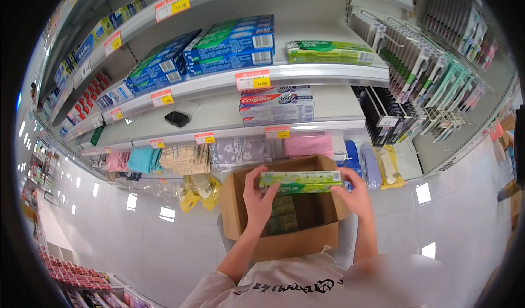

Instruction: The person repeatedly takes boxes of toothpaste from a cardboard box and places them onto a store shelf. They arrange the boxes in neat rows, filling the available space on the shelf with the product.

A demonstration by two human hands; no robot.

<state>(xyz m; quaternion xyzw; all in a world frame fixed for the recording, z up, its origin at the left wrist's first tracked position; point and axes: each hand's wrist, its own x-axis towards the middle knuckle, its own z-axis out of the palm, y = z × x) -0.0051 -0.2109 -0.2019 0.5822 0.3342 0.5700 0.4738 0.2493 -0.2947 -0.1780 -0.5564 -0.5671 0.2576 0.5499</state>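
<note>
Toothpaste box (300, 181), green and white and long, sits level between my two hands just above the open cardboard carton (284, 242). My left hand (258, 198) grips its left end, thumb on the near face and fingers curled round the far side. My right hand (354, 194) closes on the right end in the same way, so the box is pinched at both ends and lies crosswise over the carton's mouth.

Inside the carton I see more green boxes (283, 215) of the same kind, stacked against the left wall, with bare brown cardboard to their right. The carton's flaps stand open, and it rests on something pale below that I cannot make out clearly.

Ahead of me are the store shelves (328, 74). One matching green box (330, 52) lies on an upper shelf to the right of stacked blue toothpaste boxes (232, 44). Red and white toothpaste boxes (276, 104) sit on the shelf below, beside a small black object (177, 118). Yellow and red price tags (252, 80) line the shelf edges. Folded towels (186, 159) in pink, teal, beige and grey fill the lowest row, and toothbrushes (421, 70) hang on pegs to the right. The white tiled floor (136, 237) shines below.
</note>
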